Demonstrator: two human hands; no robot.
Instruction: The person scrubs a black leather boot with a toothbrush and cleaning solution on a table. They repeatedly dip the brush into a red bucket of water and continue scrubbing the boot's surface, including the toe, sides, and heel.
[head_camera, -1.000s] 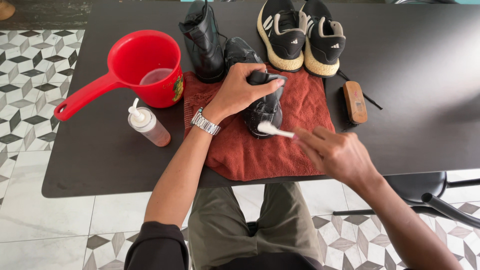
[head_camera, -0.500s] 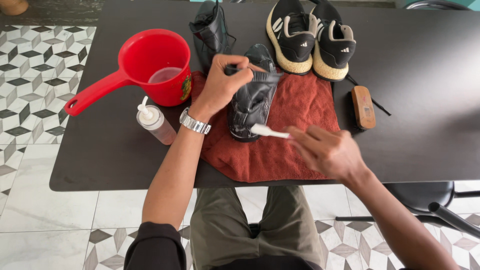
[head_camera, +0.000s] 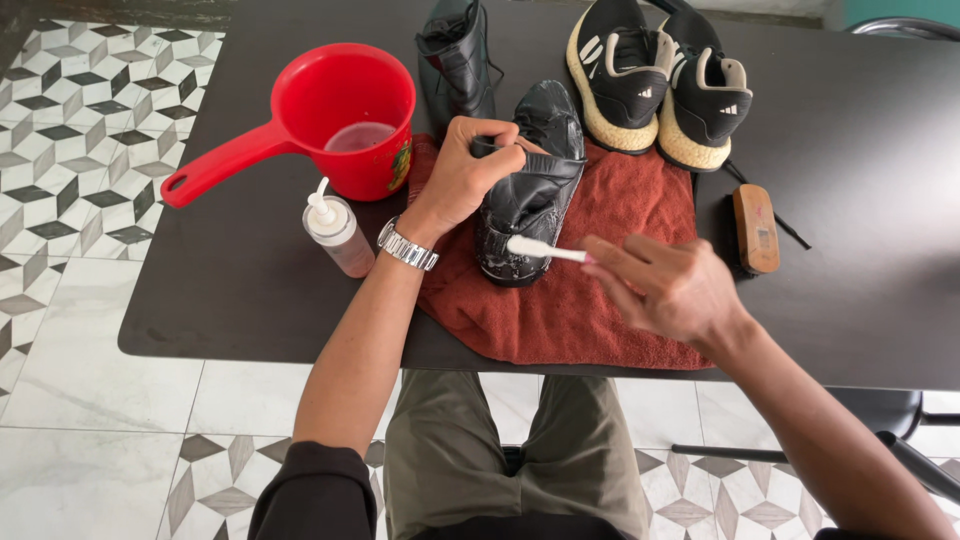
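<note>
Left hand (head_camera: 470, 175) fingers clamped on black boot (head_camera: 530, 190) over red towel (head_camera: 600, 300); right hand (head_camera: 665, 290) fingers pinching toothbrush (head_camera: 545, 249) at sudsy toe. Scrubbing seemingly midway, upper unlathered.

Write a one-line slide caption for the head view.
Left hand steadies a black boot on a red towel; right hand scrubs with a toothbrush.

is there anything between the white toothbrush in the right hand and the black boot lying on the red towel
Nothing visible does. The right hand holds the white toothbrush with its head already against the side of the black leather boot, which the left hand steadies on the rust-red towel.
</note>
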